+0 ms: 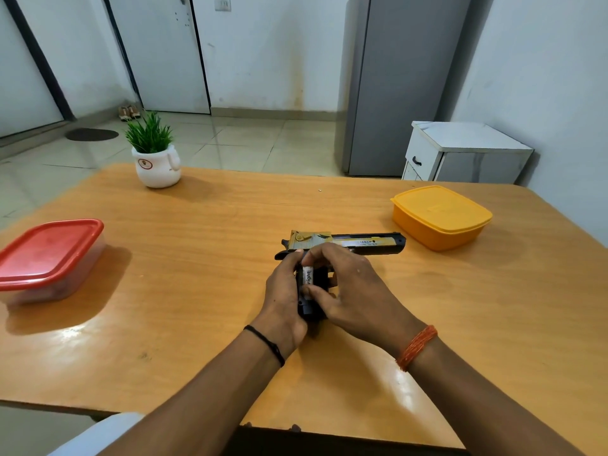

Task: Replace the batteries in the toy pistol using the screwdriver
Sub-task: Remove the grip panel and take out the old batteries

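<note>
The toy pistol (pixel 365 242), black and gold, lies on the wooden table (pixel 197 258) with its barrel pointing right and its grip towards me. My left hand (pixel 283 297) grips the pistol's grip from the left side. A white battery (pixel 308 275) sits in the open grip. My right hand (pixel 355 291) pinches it between thumb and fingers. No screwdriver is in view.
A red-lidded clear box (pixel 49 258) stands at the left of the table, and a yellow lidded box (pixel 441 215) at the right. A white pot with a green plant (pixel 156 159) stands at the far left. Beyond the table are a white cabinet (pixel 460 153) and a grey fridge (pixel 401 83).
</note>
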